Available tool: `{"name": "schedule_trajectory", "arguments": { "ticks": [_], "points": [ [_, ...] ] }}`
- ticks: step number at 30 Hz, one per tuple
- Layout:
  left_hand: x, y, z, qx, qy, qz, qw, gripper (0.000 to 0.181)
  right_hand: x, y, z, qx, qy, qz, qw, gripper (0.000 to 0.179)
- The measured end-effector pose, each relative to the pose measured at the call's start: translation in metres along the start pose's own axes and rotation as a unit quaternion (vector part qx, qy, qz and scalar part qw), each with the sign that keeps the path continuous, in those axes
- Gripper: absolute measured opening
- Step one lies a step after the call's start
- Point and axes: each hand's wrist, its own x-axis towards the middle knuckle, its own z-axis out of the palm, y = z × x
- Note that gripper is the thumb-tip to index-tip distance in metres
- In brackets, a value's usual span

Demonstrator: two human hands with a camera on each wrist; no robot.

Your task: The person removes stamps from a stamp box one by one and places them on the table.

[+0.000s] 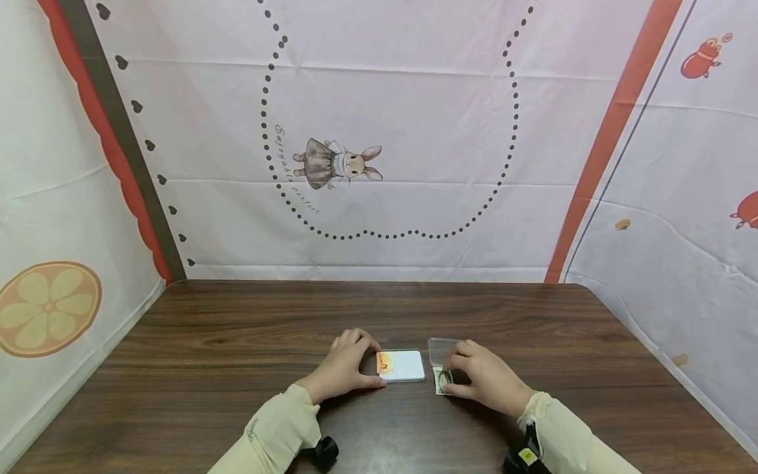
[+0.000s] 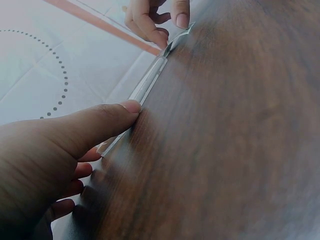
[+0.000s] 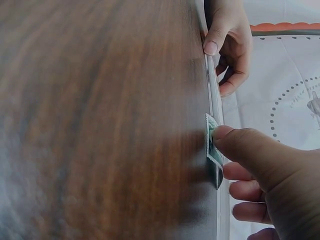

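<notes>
On the table lies a flat clear plastic case [image 1: 408,366], with a white face and an orange picture at its left end. My left hand [image 1: 349,362] grips that end, thumb on the near edge and fingers toward the far one. To the right of the case, my right hand [image 1: 488,378] pinches a green postage stamp [image 1: 439,382]. Its toothed edge and bent shape show in the right wrist view, where the stamp [image 3: 210,137] stands under my thumb. A clear plastic lid [image 1: 439,351] lies just beyond the stamp, partly hidden by my right fingers.
The dark wood table [image 1: 249,316] spreads out around both hands. A printed white cloth [image 1: 414,131] hangs behind it, with more cloth along both sides. Black wrist cameras [image 1: 326,453] sit under the sleeves.
</notes>
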Motion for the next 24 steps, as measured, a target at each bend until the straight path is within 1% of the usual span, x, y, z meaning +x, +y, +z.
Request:
{"name": "schedule_trajectory", "arguments": {
  "ticks": [5, 12, 19, 24],
  "points": [
    [-0.0011, 0.0025, -0.0019, -0.004, 0.002, 0.001, 1.0, 0.052, -0.0004, -0.0005, -0.0005, 0.013, -0.013, 0.007, 0.9998, 0.022],
    [-0.0014, 0.0033, -0.0026, 0.001, 0.001, 0.002, 1.0, 0.052, -0.0006, -0.0008, -0.0008, 0.02, -0.015, 0.006, 0.9997, 0.022],
    [-0.0014, 0.0026, -0.0022, -0.001, 0.008, 0.008, 0.9999, 0.051, -0.0003, -0.0002, 0.0005, 0.022, -0.021, 0.014, 0.9994, 0.021],
    [-0.0006, 0.003, -0.0023, -0.005, -0.004, -0.004, 1.0, 0.051, -0.0005, 0.0002, 0.0018, 0.018, -0.02, 0.01, 0.9996, 0.021]
  ]
}}
